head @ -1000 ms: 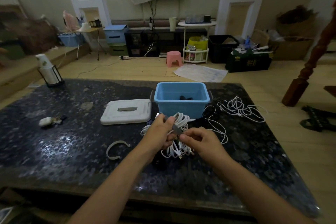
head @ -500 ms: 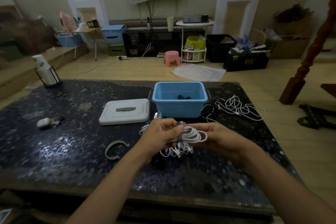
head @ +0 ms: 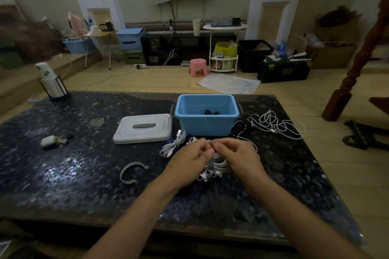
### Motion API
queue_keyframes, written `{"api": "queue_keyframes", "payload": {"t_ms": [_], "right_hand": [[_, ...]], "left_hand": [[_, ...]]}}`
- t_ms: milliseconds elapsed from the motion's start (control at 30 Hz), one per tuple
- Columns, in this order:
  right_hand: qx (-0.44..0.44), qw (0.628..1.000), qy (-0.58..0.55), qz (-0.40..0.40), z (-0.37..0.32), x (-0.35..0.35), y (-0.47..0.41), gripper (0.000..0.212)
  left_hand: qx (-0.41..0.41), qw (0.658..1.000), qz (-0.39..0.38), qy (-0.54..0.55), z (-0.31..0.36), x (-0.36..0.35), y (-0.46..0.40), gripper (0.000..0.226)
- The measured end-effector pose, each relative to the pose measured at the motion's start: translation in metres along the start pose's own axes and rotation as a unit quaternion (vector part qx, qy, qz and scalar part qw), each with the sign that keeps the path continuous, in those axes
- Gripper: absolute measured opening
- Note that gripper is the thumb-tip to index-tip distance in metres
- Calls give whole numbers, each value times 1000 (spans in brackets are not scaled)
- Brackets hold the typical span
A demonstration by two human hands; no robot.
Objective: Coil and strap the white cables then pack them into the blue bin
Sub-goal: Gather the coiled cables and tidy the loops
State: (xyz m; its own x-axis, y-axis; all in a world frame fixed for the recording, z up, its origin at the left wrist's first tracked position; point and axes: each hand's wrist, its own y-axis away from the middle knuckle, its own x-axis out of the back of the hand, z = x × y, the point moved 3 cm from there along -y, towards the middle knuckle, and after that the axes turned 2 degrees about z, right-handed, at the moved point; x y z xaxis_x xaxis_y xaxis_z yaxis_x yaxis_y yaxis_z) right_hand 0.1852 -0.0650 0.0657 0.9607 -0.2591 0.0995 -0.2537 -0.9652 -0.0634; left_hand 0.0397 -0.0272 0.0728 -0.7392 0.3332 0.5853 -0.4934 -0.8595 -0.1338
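Now both hands, left [head: 189,160] & right [head: 239,156], pinch the coil [head: 220,163] at its strap. Light, springy; hold at strap or loops slip loose, prob.

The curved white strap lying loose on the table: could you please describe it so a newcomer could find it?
Start at the blue bin, then the white lid left of it. Nearer the person lies the strap, an open C-shaped band, alone and untangled.
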Motion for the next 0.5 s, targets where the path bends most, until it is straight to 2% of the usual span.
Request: {"api": "queue_keyframes", "payload": {"t_ms": [167, 267, 367, 500], "right_hand": [[27, 999, 23, 37, -4, 0, 7, 28], [20, 999, -12, 49, -5, 0, 9, 40], [-1, 998, -33, 44, -1, -2, 9, 32], [21, 997, -47, 50, 1, -5, 12, 23]], "left_hand": [[13, 1000, 6, -2, -1, -4, 1, 17], [7, 1000, 12, 25, -3, -4, -2, 19], [4, 999, 22, 35, -5, -4, -3, 21], [5, 997, 35, 66, -10, -3, -3, 19]]}}
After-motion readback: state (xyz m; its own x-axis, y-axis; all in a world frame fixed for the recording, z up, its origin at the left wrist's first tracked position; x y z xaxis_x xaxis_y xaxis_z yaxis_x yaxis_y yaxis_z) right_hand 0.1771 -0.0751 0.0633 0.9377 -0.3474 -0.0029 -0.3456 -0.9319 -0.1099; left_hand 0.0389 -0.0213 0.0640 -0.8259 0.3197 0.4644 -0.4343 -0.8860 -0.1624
